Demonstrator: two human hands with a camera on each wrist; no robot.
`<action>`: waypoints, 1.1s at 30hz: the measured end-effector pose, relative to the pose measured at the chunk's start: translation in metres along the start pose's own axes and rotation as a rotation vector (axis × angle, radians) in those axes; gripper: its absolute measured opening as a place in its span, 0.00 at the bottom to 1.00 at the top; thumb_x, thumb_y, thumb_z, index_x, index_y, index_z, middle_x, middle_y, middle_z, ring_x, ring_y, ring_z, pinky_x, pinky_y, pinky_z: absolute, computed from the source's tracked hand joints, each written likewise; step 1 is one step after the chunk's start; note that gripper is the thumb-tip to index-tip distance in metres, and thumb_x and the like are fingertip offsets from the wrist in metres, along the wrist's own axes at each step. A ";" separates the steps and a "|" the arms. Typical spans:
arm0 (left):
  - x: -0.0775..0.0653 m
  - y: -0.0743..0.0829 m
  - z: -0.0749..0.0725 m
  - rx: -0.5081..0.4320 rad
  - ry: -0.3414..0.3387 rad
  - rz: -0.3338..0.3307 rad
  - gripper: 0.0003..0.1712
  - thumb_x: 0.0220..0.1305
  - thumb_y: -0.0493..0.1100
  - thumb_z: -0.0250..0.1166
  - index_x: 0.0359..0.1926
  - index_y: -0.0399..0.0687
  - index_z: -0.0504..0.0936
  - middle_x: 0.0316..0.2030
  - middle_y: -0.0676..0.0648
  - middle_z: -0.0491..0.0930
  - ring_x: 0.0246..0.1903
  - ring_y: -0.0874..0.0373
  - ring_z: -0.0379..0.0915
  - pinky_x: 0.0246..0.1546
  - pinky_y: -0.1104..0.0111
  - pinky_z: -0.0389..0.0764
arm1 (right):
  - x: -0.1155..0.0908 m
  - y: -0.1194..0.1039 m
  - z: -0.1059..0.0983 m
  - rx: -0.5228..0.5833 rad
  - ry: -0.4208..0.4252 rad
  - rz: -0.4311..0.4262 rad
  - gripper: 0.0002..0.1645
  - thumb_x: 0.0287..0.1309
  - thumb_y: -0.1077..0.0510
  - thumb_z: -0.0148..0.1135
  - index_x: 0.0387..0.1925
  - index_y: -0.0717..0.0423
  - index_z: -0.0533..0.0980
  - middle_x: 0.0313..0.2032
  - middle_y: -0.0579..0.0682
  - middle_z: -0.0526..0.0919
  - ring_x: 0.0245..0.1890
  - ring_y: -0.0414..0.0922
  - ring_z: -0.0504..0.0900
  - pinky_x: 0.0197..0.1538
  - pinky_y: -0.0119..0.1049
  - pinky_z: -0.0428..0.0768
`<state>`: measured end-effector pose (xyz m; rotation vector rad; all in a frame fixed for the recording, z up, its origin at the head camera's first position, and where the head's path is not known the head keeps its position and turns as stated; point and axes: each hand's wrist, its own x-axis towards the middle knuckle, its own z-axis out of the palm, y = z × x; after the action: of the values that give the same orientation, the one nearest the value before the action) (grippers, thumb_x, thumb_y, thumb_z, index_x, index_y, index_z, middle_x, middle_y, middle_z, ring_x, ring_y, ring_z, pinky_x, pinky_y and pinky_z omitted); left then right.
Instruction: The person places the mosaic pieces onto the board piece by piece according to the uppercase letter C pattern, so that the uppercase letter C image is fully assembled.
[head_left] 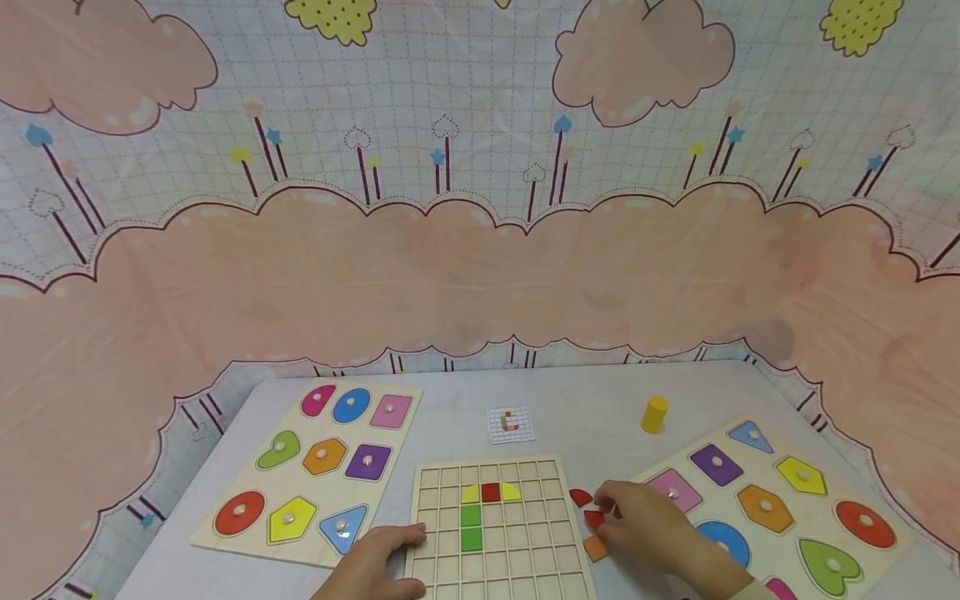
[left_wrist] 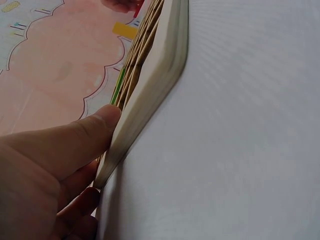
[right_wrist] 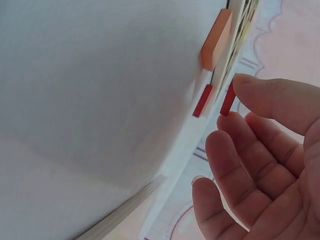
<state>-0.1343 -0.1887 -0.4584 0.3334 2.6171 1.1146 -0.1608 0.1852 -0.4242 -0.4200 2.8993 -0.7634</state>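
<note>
Left hand (head_left: 371,564) rested at eight o'clock of grid board (head_left: 521,539), fingers loosely parted against its rim; heel of hand and board's near edge cut off. Right hand (head_left: 648,521), at three, pinched red piece (right_wrist: 228,97), outline hard to make out; forearm (head_left: 708,562) blocked part of knob puzzle (head_left: 716,502). Yellow cylinder (head_left: 655,415) stood toward two, picture card (head_left: 511,425) at twelve.

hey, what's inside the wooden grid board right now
Visible in the grid board: two yellow pieces, a red square between them, and two green squares below the left yellow one. Their cell floors are covered and can't be seen.
</note>
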 end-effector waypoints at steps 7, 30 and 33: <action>0.000 0.000 0.000 -0.004 -0.001 -0.002 0.32 0.48 0.42 0.80 0.56 0.41 0.82 0.58 0.44 0.80 0.60 0.35 0.69 0.59 0.38 0.69 | 0.001 -0.007 0.001 0.003 -0.017 -0.019 0.11 0.53 0.58 0.72 0.39 0.50 0.81 0.31 0.39 0.79 0.32 0.41 0.74 0.38 0.38 0.81; 0.002 0.002 0.001 -0.001 -0.019 -0.033 0.31 0.48 0.42 0.80 0.56 0.41 0.83 0.58 0.44 0.80 0.60 0.35 0.69 0.59 0.38 0.69 | 0.010 -0.035 0.013 0.005 -0.064 -0.143 0.10 0.53 0.53 0.73 0.36 0.48 0.80 0.29 0.37 0.77 0.31 0.39 0.72 0.35 0.36 0.77; 0.002 0.002 0.000 0.000 -0.018 -0.028 0.31 0.48 0.42 0.80 0.55 0.41 0.83 0.58 0.44 0.80 0.60 0.35 0.69 0.59 0.38 0.69 | 0.012 -0.039 0.014 0.001 -0.065 -0.173 0.10 0.54 0.53 0.73 0.35 0.49 0.80 0.29 0.37 0.77 0.30 0.38 0.72 0.35 0.36 0.77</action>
<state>-0.1357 -0.1863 -0.4571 0.3052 2.5981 1.0972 -0.1603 0.1426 -0.4177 -0.6901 2.8286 -0.7593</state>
